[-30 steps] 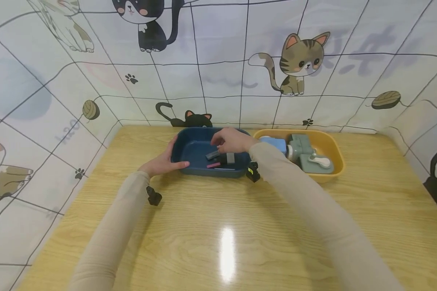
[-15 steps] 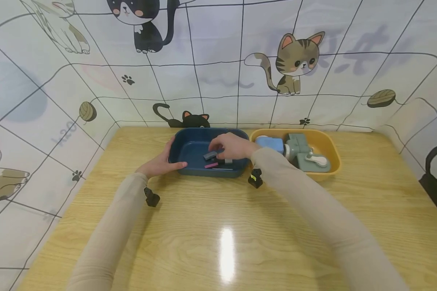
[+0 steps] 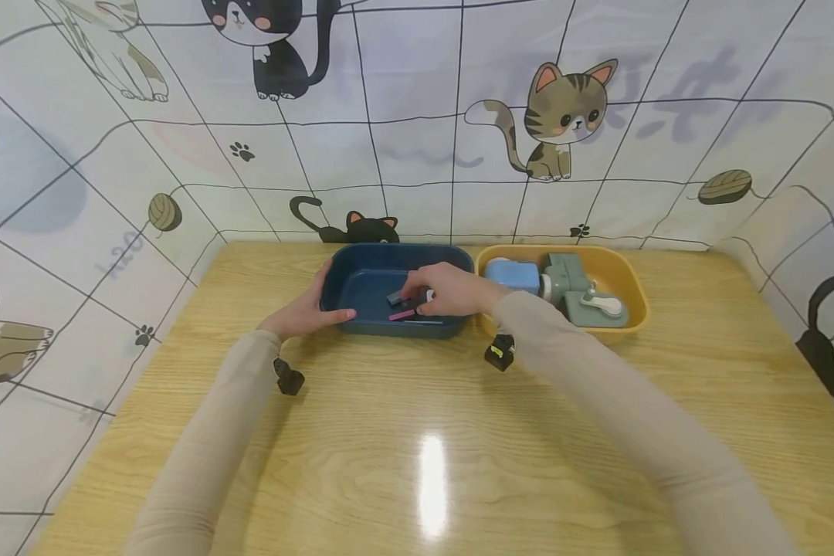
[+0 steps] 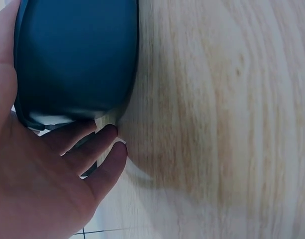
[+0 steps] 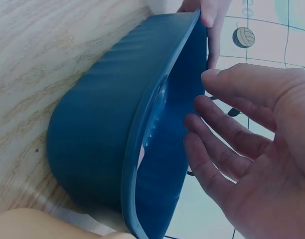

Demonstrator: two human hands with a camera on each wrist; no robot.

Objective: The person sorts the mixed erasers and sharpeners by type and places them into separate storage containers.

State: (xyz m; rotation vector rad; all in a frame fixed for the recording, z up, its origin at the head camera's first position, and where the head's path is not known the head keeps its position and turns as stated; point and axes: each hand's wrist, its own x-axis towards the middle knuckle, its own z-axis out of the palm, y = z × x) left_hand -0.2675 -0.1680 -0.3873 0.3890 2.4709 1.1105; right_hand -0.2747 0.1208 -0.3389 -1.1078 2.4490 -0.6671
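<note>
My left hand (image 3: 306, 310) holds the left end of a dark blue basin (image 3: 350, 327), thumb over the front corner and fingers along the outer wall. In the left wrist view several fingertips lie along the end of the basin (image 4: 77, 59). My right hand (image 3: 452, 289) reaches down into the basin, its fingers loosely bent in the right wrist view, with nothing seen between them. Near its fingertips lie a small grey block (image 3: 394, 299) and a pink strip (image 3: 401, 315). A dark piece beside them is partly hidden by the hand.
Touching or close to the basin's right side stands a yellow basin (image 3: 635, 282). It holds a light blue block-like piece (image 3: 517, 276), a grey-green piece (image 3: 566, 274) and a white-handled grey-green piece (image 3: 601, 306). A cat-patterned cloth (image 3: 417, 139) rises behind the wooden table (image 3: 361, 448).
My right hand has moved lower and slightly toward the front inside the blue basin, covering more of the small pieces. The left hand stays on the basin's left end.
</note>
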